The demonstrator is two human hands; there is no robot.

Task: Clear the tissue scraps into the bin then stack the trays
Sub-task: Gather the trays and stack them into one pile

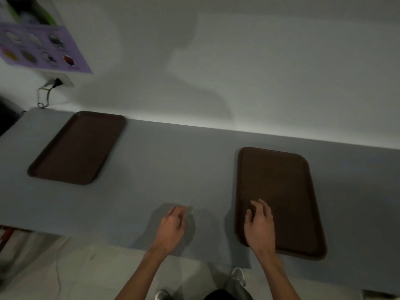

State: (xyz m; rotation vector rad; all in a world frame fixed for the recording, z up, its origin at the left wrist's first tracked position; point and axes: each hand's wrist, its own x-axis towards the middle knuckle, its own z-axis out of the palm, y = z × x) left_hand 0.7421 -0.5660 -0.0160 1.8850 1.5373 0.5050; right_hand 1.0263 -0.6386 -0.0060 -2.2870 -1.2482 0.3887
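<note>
The right hand (259, 224) lay over the near left part of one brown tray (292, 187), fingers spread and only slightly bent, gripping nothing; whether the fingertips touched the tray could not be told. Just left of it, the left hand (173, 226) hung over the grey surface (173, 165), fingers loosely curled downward and holding nothing, their tips blurred. The second tray (78, 148) lay flat far ahead and to the left of the left hand, well apart from the first.
</note>
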